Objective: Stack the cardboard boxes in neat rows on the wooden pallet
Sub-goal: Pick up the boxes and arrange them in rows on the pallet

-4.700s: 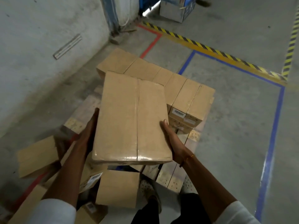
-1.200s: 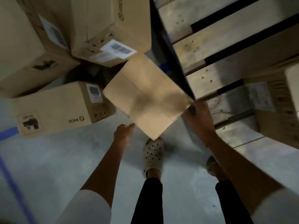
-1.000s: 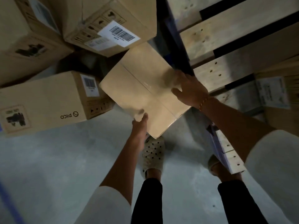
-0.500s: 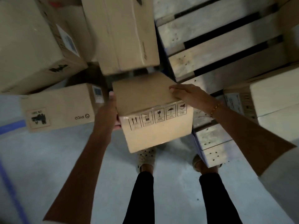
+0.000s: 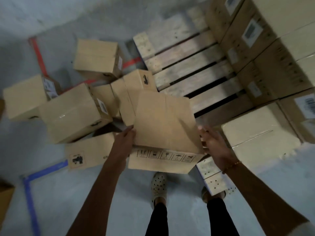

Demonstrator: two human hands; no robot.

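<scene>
Box (image 5: 164,126) mid-frame, clamped flat between left hand (image 5: 125,138) and right hand (image 5: 211,143) | bare pallet (image 5: 187,65) slats up-right, right hand nearer | box's long axis toward them

Held box (image 5: 163,121) matt brown cardboard; pallet (image 5: 187,65) rough pale wood; floor (image 5: 51,201) smooth grey concrete.

Grey concrete floor (image 5: 71,198), blue tape line (image 5: 30,198), red tape line (image 5: 38,55)

Stacked boxes (image 5: 272,40) cut off at right edge, labels blurred.
</scene>
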